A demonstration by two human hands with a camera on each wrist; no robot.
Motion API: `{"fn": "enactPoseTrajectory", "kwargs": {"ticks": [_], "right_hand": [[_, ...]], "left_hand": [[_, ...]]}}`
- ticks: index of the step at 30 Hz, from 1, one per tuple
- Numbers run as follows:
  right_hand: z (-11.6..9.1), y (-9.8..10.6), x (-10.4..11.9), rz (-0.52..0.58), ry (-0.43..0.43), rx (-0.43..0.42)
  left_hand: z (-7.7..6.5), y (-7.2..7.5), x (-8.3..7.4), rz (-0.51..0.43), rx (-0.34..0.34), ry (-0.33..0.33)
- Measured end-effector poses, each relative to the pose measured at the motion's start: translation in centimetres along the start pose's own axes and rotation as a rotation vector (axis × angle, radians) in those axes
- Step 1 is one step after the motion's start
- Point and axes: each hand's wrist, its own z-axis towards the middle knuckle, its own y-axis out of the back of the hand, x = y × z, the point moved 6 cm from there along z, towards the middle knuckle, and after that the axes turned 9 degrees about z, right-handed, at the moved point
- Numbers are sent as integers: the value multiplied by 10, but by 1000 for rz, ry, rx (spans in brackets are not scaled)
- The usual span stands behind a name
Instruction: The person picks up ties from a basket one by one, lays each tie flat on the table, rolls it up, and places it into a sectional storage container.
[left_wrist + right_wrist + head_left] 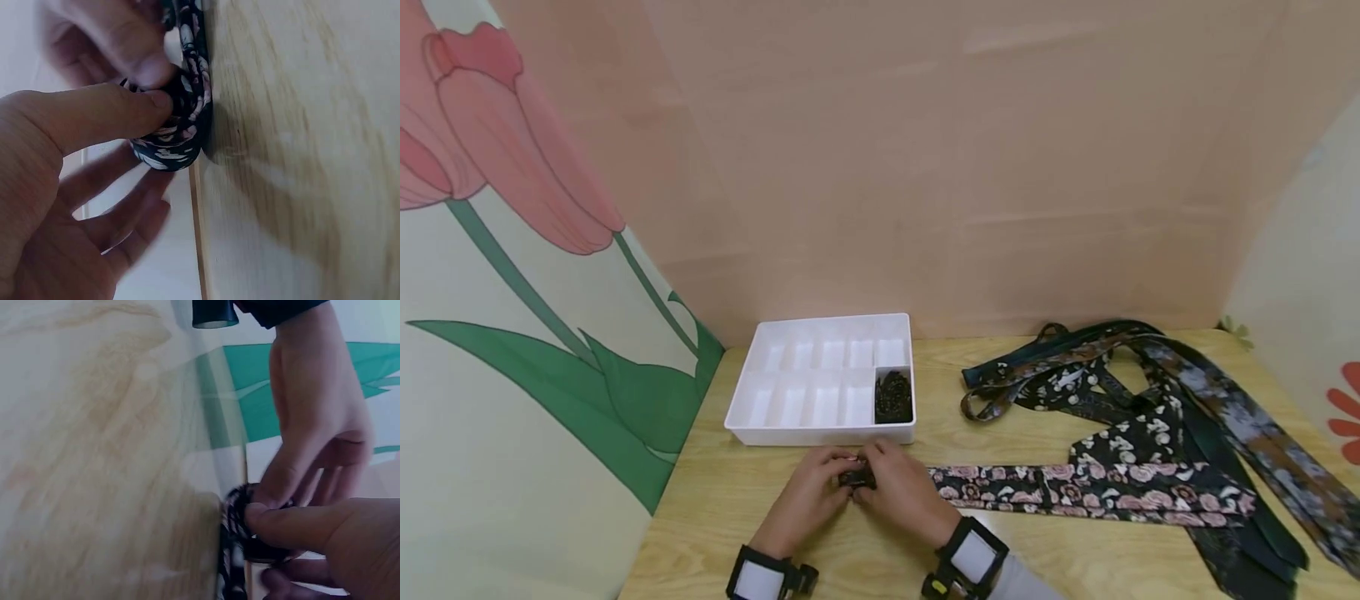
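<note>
A black necktie with pink roses lies stretched across the table, its left end wound into a thick coil. My left hand pinches the coil, with the thumb over its top and the other fingers spread beneath. From the opposite side my right hand grips the same coil between thumb and fingers. In the left wrist view the coil stands on edge at the tabletop, and the flat strip runs away from it. Fingers cover part of the coil in every view.
Just behind the hands sits a white divided tray; a dark rolled bundle fills its front right compartment. Several loose ties pile up at the right, overlapping the rose tie's far end. A brown covered wall rises behind the table.
</note>
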Motion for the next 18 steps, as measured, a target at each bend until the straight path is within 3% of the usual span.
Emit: {"fn": "enactPoseTrajectory", "kwargs": {"ticks": [6, 13, 18], "right_hand": [[-8, 8, -1, -45, -21, -10], [-12, 15, -2, -82, -8, 3], [-16, 17, -6, -28, -20, 2]], "left_hand": [[2, -12, -2, -55, 64, 40], [-1, -5, -10, 4, 42, 8], [-1, -3, -9, -171, 43, 80]]}}
